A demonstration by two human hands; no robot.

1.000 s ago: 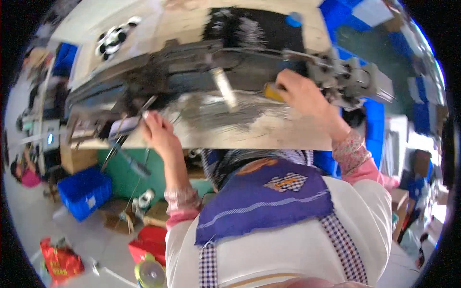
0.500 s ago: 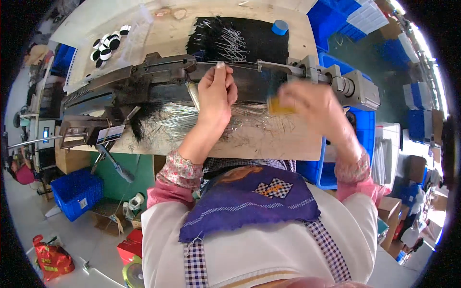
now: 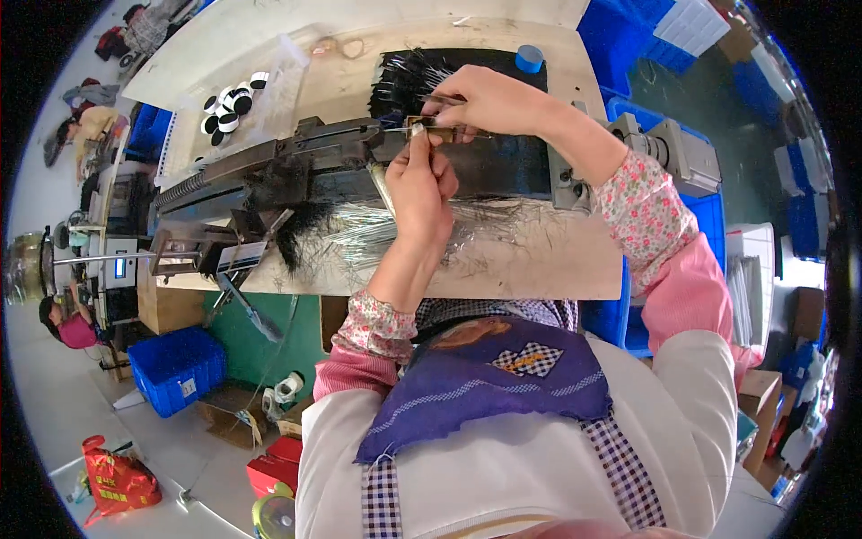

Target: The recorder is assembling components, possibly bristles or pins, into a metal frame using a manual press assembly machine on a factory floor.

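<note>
My left hand [image 3: 420,193] is closed in a pinch, thumb up, on thin metal wires [image 3: 391,130] that run along the top of a long dark metal machine [image 3: 346,184]. Just above and to its right, my right hand [image 3: 494,101] is bent over the same wires. Its fingers are closed around a small yellow-brown block [image 3: 415,120] with something dark in its middle; the fingers cover most of it. Behind the hands lies a black mat [image 3: 516,99] with a pile of wire pieces and black bristles [image 3: 409,72], partly hidden by my right hand.
Loose silvery wires [image 3: 359,235] and dark bristle scraps lie along the near side of the machine. A clear tray [image 3: 285,85] holds several black-and-white round pieces. A blue tape roll [image 3: 529,59] sits on the mat. Grey cylindrical machine parts [image 3: 687,157] stand at right, above a blue crate [image 3: 709,211].
My right hand has swung left and up from the machine's right side, bringing the yellow-brown block to the wires beside my left hand. The left hand keeps its pinch. The view has shifted slightly.
</note>
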